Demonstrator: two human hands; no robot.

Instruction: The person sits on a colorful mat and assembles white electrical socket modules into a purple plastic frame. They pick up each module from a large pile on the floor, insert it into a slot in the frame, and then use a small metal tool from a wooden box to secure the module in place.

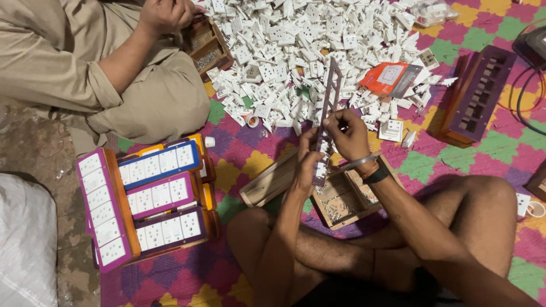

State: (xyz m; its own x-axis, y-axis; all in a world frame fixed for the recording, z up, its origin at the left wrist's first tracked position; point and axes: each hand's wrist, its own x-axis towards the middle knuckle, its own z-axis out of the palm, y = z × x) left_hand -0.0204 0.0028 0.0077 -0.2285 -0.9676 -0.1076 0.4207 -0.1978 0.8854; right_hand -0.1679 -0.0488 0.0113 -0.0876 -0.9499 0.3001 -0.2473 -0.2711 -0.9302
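Purple and blue finished socket boards (151, 196) are stacked far left. The left hand (307, 162) pinches the low end of a long purple socket strip (327, 122), the right hand (348, 133) grips its middle, above a wooden tray (341, 202). White sockets (307, 51) crowd behind; open mat (455, 159) lies right.

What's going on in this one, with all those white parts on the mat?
A person sits cross-legged on a patterned mat, holding a long purple slotted strip upright with both hands: the left hand at its lower end, the right hand pinching it midway. A heap of white socket pieces lies ahead, and finished socket boards are stacked to the left. Another person sits nearby.
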